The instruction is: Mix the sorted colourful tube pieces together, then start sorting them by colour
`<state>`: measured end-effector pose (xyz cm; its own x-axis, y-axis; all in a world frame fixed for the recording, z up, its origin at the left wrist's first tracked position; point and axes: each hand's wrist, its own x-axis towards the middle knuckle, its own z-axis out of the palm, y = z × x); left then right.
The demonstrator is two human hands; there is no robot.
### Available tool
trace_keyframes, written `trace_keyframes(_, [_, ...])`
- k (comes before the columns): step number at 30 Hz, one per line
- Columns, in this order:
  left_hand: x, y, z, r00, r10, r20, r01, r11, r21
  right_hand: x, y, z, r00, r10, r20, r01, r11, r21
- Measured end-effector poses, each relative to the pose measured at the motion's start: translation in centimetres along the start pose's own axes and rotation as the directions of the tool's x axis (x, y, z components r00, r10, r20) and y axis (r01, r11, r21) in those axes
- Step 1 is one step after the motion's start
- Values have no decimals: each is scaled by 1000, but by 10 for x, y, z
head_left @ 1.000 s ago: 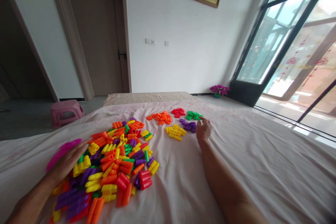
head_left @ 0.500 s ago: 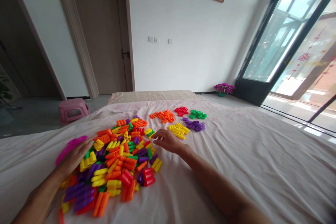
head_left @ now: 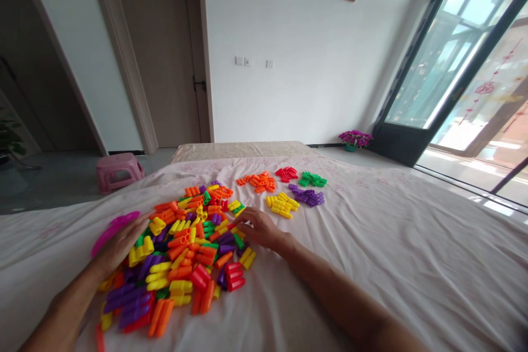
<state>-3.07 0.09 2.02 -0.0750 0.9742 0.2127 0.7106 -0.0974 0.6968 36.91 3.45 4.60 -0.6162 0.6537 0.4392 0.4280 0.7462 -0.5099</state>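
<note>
A heap of bullet-shaped plastic building blocks (head_left: pixel 180 272) in orange, yellow, purple, green and red lies on the cloth in front of me. My left hand (head_left: pixel 126 237) rests along the heap's left side, fingers stretched out, beside yellow blocks (head_left: pixel 141 251) and partly over a pink plastic lid or basin (head_left: pixel 108 234). At the right edge of the heap is my right hand (head_left: pixel 259 226), its fingers bent and apart. Its fingertips reach a red block (head_left: pixel 231 226) near a yellow and green group (head_left: pixel 236 207); whether they touch is unclear.
Sorted piles stand farther back: orange (head_left: pixel 260 181), red (head_left: pixel 286 174), green (head_left: pixel 312 179), purple (head_left: pixel 307 196) and yellow (head_left: pixel 282 204). A wrinkled pale cloth (head_left: pixel 371 231) covers the surface. Beyond its left edge is a pink stool (head_left: pixel 119 172); potted flowers (head_left: pixel 355 138) stand by the wall.
My right hand has moved slightly left and down, bringing its fingers to the red block. My left hand stays at the heap's side. The whole view has shifted a little.
</note>
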Motion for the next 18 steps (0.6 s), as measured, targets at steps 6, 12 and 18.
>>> trace_keyframes(6, [-1, -3, 0, 997, -50, 63, 59, 987, -149, 4, -10, 6, 998, -46, 42, 51, 992, -119])
trace_keyframes(12, [2, -11, 2, 997, -45, 61, 54, 986, -158, 7, -11, 2, 972, 130, 196, -91, 976, -197])
trace_keyframes(18, [-1, -8, 0, 997, -49, 61, 57, 986, -153, 5, -14, -2, 980, 156, 128, -128, 972, -199])
